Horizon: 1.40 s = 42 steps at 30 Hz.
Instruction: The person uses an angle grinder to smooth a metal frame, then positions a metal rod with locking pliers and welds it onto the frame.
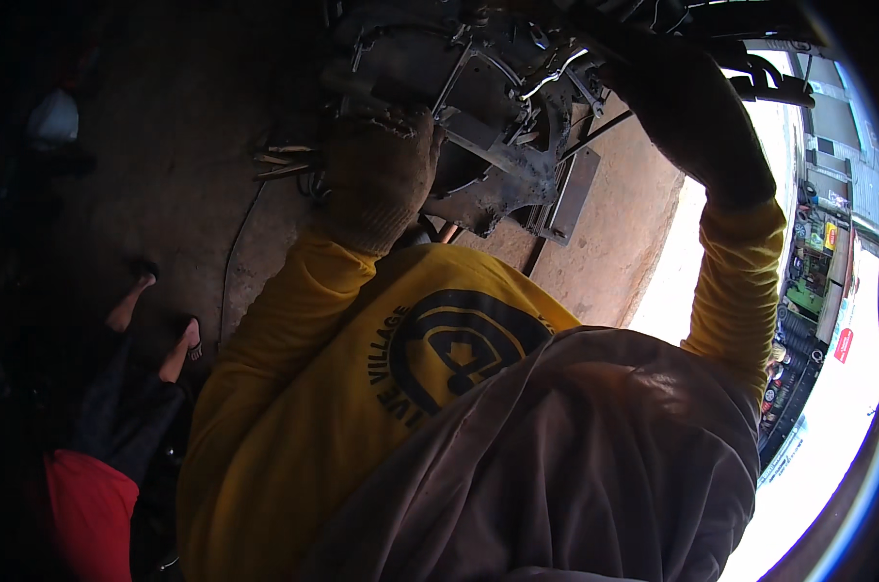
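My left hand, in a dirty knit work glove, is closed at the left side of a dark metal worktop heaped with metal pieces. What its fingers grip is hidden from me. My right hand, in a dark glove, reaches over the far right of the same worktop. Its fingers are lost in shadow, so their pose does not show. Between the hands lie thin bent metal rods and a bright curved metal piece, which is close to the right hand.
Several thin rods stick out left of my left hand. A dark cable runs along the floor. At lower left is another person in a red top, bare feet showing. Dark pipes stand at upper right, beside a bright street.
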Motion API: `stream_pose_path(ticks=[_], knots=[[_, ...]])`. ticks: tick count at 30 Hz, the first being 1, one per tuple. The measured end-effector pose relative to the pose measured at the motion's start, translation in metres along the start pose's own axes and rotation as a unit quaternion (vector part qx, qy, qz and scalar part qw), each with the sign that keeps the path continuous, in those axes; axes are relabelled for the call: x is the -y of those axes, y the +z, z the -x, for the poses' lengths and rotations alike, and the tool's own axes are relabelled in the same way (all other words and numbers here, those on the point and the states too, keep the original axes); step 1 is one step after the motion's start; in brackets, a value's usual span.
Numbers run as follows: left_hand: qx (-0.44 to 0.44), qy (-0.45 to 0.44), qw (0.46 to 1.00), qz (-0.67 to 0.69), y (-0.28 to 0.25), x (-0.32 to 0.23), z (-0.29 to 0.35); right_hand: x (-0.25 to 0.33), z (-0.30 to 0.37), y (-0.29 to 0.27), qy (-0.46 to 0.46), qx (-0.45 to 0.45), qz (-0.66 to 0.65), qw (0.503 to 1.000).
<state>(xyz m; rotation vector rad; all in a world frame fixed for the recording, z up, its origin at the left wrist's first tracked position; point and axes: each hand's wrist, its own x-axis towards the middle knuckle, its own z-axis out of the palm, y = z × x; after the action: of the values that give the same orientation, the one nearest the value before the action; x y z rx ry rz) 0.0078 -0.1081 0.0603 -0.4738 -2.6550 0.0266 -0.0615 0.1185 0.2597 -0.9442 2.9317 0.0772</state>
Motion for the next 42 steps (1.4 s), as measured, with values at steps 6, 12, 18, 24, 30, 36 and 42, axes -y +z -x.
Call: stream_pose_path(ticks=[6,12,18,24,30,36,42], knots=[[-0.016,0.003,0.999,-0.040,0.017,-0.003,0.011,0.015,-0.030,0.007,-0.106,0.003,0.022,0.994],[0.013,-0.017,1.000,0.013,0.008,-0.004,0.007,0.021,-0.041,0.010,-0.091,0.145,0.157,0.973],[0.008,0.033,0.999,-0.032,0.005,-0.007,0.011,0.020,-0.039,0.000,-0.172,-0.060,0.133,0.974],[0.038,0.041,0.995,-0.077,0.007,-0.013,0.016,0.026,-0.038,-0.019,-0.151,-0.012,0.209,0.966],[0.022,0.054,0.987,-0.148,0.014,-0.011,0.018,0.036,-0.046,-0.014,-0.164,-0.023,0.162,0.973],[0.048,0.029,0.998,0.005,0.001,-0.014,0.009,0.032,-0.030,-0.016,-0.128,0.007,0.160,0.979],[-0.014,0.005,0.998,0.068,0.011,-0.010,0.012,0.037,-0.028,-0.011,-0.080,-0.033,0.139,0.987]])
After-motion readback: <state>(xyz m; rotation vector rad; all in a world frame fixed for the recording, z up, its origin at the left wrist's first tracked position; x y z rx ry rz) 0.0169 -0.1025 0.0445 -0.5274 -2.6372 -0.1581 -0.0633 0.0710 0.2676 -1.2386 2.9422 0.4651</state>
